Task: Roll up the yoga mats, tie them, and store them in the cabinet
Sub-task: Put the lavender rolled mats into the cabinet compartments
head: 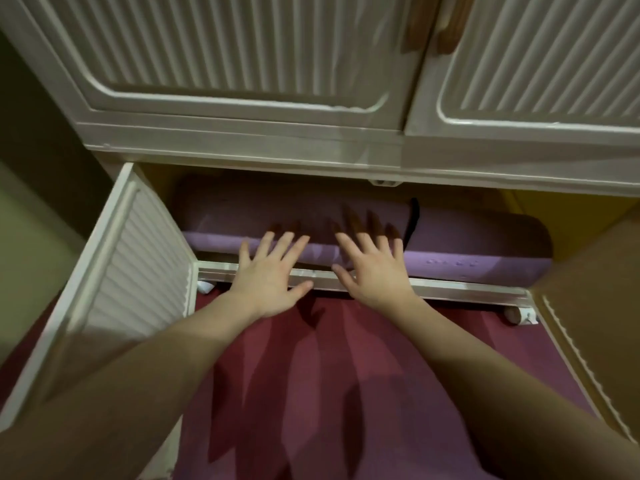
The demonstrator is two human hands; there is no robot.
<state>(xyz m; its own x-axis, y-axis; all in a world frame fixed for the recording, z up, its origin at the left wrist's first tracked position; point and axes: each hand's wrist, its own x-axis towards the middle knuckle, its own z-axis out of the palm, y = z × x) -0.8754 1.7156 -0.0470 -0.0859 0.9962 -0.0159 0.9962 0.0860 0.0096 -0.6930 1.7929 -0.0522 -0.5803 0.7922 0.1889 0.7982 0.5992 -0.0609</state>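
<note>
Hands: left hand (268, 278) and right hand (372, 271) are spread flat, nothing gripped, fingertips at the mat (450, 247).
Mat: rolled, lying in the cabinet (415, 289) just beyond the fingers.
Risk: rolling back over the sill (doors open).

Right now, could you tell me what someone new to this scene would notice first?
The eye goes first to the two open hands, left and right, spread flat against a rolled purple yoga mat. The mat lies sideways in the bottom compartment of a white cabinet, bound by a dark strap. The lower left door stands open, with a reddish mat on the floor below.
</note>
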